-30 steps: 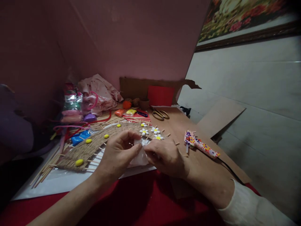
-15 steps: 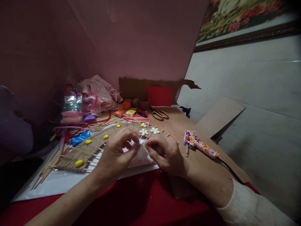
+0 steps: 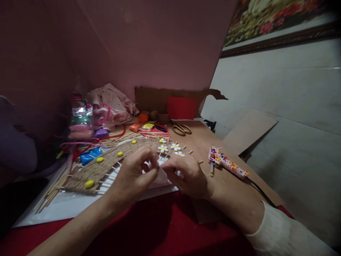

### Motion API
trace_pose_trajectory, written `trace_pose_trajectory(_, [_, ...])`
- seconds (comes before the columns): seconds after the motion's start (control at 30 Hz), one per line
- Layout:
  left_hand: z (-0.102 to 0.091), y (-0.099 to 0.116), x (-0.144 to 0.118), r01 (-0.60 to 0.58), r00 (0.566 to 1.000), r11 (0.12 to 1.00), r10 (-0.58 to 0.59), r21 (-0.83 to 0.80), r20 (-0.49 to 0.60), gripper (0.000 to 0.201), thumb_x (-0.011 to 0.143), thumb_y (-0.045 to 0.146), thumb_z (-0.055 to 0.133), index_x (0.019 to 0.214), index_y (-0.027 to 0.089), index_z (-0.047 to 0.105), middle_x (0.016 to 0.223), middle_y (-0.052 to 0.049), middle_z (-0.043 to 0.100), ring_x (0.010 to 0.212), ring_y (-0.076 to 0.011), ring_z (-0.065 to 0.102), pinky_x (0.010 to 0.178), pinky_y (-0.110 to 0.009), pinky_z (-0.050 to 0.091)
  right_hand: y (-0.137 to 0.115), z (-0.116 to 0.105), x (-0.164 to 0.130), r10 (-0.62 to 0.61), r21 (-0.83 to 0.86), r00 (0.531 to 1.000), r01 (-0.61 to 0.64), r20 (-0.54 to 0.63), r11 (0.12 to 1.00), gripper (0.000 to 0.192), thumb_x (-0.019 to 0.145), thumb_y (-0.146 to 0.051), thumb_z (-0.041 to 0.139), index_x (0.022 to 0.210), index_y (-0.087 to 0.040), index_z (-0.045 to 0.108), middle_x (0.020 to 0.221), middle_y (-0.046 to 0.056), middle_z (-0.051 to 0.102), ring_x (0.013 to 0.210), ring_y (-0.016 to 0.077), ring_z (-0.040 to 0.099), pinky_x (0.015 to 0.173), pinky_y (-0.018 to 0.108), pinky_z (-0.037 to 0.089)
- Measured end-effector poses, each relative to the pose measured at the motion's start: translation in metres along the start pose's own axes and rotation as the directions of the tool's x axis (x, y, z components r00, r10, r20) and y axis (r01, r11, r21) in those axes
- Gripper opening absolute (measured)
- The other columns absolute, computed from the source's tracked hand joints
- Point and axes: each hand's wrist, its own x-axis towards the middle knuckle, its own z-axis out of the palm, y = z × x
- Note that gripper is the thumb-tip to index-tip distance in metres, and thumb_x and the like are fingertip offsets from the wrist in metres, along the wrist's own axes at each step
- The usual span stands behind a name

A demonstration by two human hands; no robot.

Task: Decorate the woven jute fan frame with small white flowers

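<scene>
Both hands are bunched together right over the near edge of the woven mat, working on a small white plastic packet. The left hand has thumb and fingers pinched shut on the packet's top corner, and the right hand is pinched on the same top edge from the other side, fingertips nearly touching. The packet hangs down from that pinch, so its long axis runs roughly 12 to 6, with the gripped end at 12 and the loose end resting toward the white sheet under the mat. It's mostly hidden by fingers, so I can't tell what's inside. Compared with half a second ago, the hands have closed in a bit tighter and sit slightly farther up the mat, and more of the white daisy pieces show at 12 o'clock of the knuckles. Otherwise nothing on the table has moved. The floral glue gun lies at about 3 o'clock of the right hand, well apart, nose pointing toward 10. Scissors sit farther back at 12, and yellow beads dot the mat off at 9.
</scene>
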Motion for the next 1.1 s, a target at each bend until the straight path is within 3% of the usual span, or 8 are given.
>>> trace_pose_trajectory(0.3, [0.000,-0.002,-0.001,0.060,0.998,0.998,-0.060,-0.011,-0.014,0.010,0.074,0.008,0.054,0.073,0.018,0.056,0.077,-0.001,0.057,0.065,-0.0112,0.053,0.054,-0.024,0.044,0.006,0.001,-0.001,-0.036,-0.026,0.999,0.037,0.024,0.999,0.012,0.087,-0.014,0.049,0.090,-0.018,0.059,0.067,-0.002,0.056,0.056,0.0073,0.049,0.052,0.021,0.039])
trace_pose_trajectory(0.47, [0.000,-0.002,-0.001,0.057,0.998,0.998,-0.057,-0.022,-0.010,0.010,0.075,0.009,0.055,0.073,0.018,0.057,0.075,0.000,0.056,0.066,-0.0119,0.053,0.055,-0.024,0.044,0.005,0.002,-0.001,0.028,0.035,0.999,-0.026,-0.043,0.999,0.010,0.087,-0.013,0.050,0.093,-0.018,0.057,0.073,-0.001,0.062,0.062,0.0073,0.056,0.057,0.020,0.045])
trace_pose_trajectory(0.6, [-0.001,0.000,-0.001,0.125,0.992,0.990,-0.125,-0.070,0.011,0.003,0.078,0.016,0.058,0.080,0.019,0.058,0.076,0.000,0.056,0.062,-0.0111,0.053,0.052,-0.023,0.044,0.004,0.001,0.000,0.003,0.011,0.997,-0.002,-0.081,1.000,0.009,0.087,-0.013,0.049,0.090,-0.019,0.056,0.074,0.000,0.064,0.064,0.0078,0.058,0.059,0.021,0.047])
trace_pose_trajectory(0.7, [-0.003,0.005,0.000,0.173,0.984,0.983,-0.171,-0.058,0.041,0.010,0.078,0.025,0.061,0.086,0.019,0.061,0.079,-0.001,0.060,0.064,-0.0116,0.054,0.053,-0.022,0.044,0.003,0.000,0.001,-0.006,-0.014,0.995,0.005,-0.097,1.000,0.008,0.088,-0.015,0.050,0.088,-0.019,0.057,0.072,0.000,0.063,0.063,0.0088,0.057,0.058,0.022,0.047])
trace_pose_trajectory(0.87, [-0.008,0.010,0.005,0.230,0.972,0.971,-0.226,-0.067,0.060,0.015,0.078,0.032,0.062,0.074,0.018,0.065,0.075,-0.002,0.062,0.067,-0.0143,0.056,0.056,-0.024,0.043,-0.001,-0.002,0.002,0.012,0.019,0.995,-0.010,-0.099,1.000,0.010,0.088,-0.013,0.049,0.089,-0.018,0.058,0.082,0.004,0.067,0.076,0.0106,0.064,0.063,0.022,0.052])
trace_pose_trajectory(0.97, [-0.011,0.010,0.006,0.207,0.978,0.977,-0.205,-0.051,0.035,0.015,0.077,0.029,0.062,0.070,0.017,0.065,0.070,-0.002,0.061,0.066,-0.0144,0.054,0.056,-0.025,0.041,-0.003,-0.003,0.001,0.002,0.005,0.994,-0.002,-0.110,1.000,0.011,0.087,-0.011,0.051,0.089,-0.018,0.059,0.089,0.006,0.070,0.084,0.0118,0.066,0.070,0.025,0.054])
trace_pose_trajectory(1.1, [-0.011,0.015,0.005,0.123,0.992,0.989,-0.122,0.087,-0.013,0.013,0.076,0.030,0.063,0.071,0.017,0.065,0.065,0.000,0.059,0.057,-0.0113,0.046,0.050,-0.023,0.035,-0.002,-0.005,-0.003,-0.066,-0.140,0.992,0.051,-0.104,0.989,0.009,0.086,-0.013,0.053,0.088,-0.019,0.059,0.092,0.005,0.071,0.081,0.0123,0.067,0.069,0.026,0.054])
